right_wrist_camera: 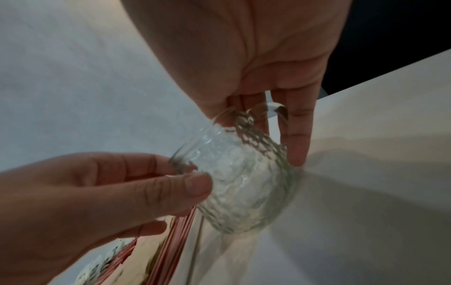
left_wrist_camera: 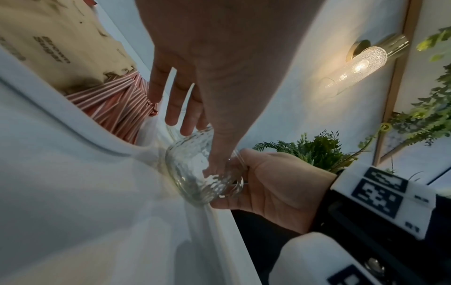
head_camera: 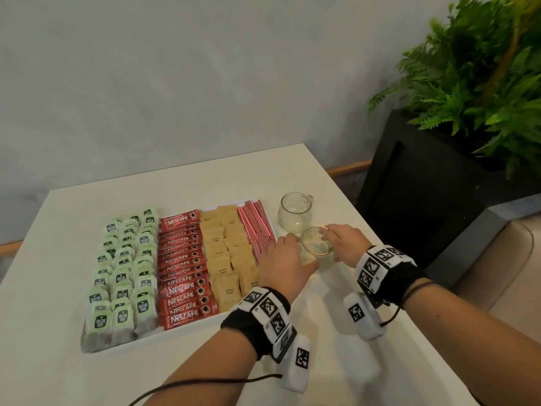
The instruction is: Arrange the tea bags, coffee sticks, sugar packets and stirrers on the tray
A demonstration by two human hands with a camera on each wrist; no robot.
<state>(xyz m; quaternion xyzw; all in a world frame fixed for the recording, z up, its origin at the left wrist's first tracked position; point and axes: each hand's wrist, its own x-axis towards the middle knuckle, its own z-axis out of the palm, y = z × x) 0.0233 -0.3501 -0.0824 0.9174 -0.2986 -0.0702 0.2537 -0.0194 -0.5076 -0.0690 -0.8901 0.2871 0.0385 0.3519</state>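
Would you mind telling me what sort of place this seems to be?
Probably a hotel room or lounge refreshment corner: a white tray lined with tea bags, coffee sticks and sugar packets, glass mugs beside it, plus a decorative wall lamp and potted fern.

Tray (head_camera: pixel 272 230) on table (head_camera: pixel 44 288), tea bags (head_camera: pixel 123 273) at 9 o'clock, then coffee sticks (head_camera: pixel 184 271), sugar packets (head_camera: pixel 228 253), stirrers (head_camera: pixel 257 227), two glass jars (head_camera: pixel 294 212) at 3 o'clock of tray

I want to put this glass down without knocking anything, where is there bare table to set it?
Bare table lies in front of the near glass mug held by the left hand and right hand, toward the near right edge. A bare strip runs behind the tray along the wall. It is crowded between the stirrers and the far glass mug.
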